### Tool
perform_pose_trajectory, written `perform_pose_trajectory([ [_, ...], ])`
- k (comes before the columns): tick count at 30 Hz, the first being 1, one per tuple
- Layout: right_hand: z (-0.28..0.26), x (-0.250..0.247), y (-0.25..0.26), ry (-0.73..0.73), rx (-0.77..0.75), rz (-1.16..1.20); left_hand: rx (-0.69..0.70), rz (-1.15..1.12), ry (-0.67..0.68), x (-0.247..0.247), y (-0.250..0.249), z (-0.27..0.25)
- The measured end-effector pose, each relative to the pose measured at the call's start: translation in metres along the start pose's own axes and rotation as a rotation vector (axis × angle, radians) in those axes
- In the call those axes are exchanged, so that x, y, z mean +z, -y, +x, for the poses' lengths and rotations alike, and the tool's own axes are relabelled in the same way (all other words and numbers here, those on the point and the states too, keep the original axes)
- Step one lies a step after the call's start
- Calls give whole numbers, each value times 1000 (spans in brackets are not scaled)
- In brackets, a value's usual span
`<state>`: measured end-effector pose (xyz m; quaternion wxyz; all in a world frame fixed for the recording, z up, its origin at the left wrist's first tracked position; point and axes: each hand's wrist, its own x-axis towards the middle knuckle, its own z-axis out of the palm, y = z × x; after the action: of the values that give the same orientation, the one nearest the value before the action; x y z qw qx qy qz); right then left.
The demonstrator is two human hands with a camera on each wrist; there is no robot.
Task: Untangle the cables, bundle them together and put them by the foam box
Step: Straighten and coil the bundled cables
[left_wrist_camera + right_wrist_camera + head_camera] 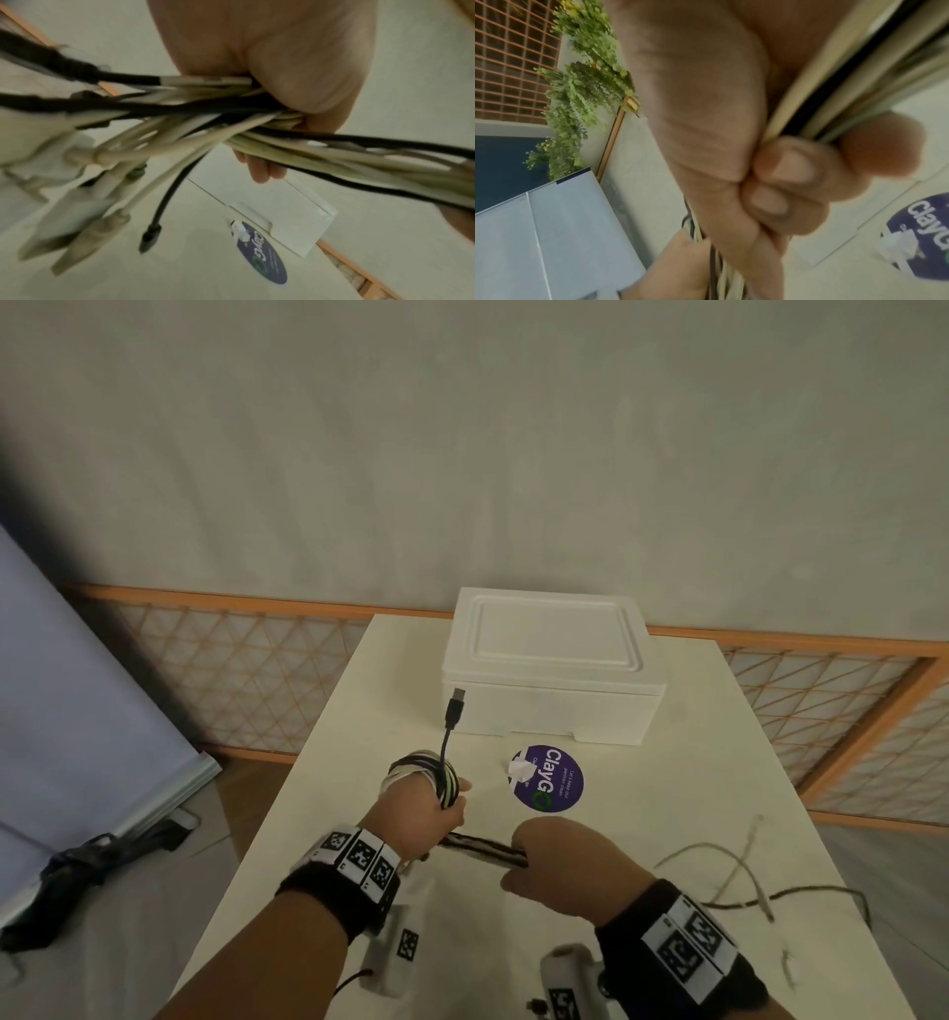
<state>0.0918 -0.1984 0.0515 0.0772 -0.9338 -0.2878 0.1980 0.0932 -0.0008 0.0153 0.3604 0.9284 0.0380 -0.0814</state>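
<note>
Because the cables point(482, 852) are being gathered into one bundle, the left hand point(421, 806) keeps its grip clamped round the coiled loops while the right hand point(552, 857) closes its fist on the straight run, keeping it taut between them (probably for winding). Loose ends trail over the surface point(667, 762); the foam box point(552, 667) sits beyond, well apart.
</note>
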Motion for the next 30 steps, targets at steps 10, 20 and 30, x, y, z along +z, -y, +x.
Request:
perform_pose_trajectory([
  [10, -15, -34, -13, -129, -132, -81, -6, 78, 139, 10, 10, -6],
  [20, -16, -46, -9, -205, -225, -203, 75, 333, 234, 24, -22, -29],
  [30, 16, -30, -54, -462, -529, 181, 338, 75, 266, 31, -43, -45],
])
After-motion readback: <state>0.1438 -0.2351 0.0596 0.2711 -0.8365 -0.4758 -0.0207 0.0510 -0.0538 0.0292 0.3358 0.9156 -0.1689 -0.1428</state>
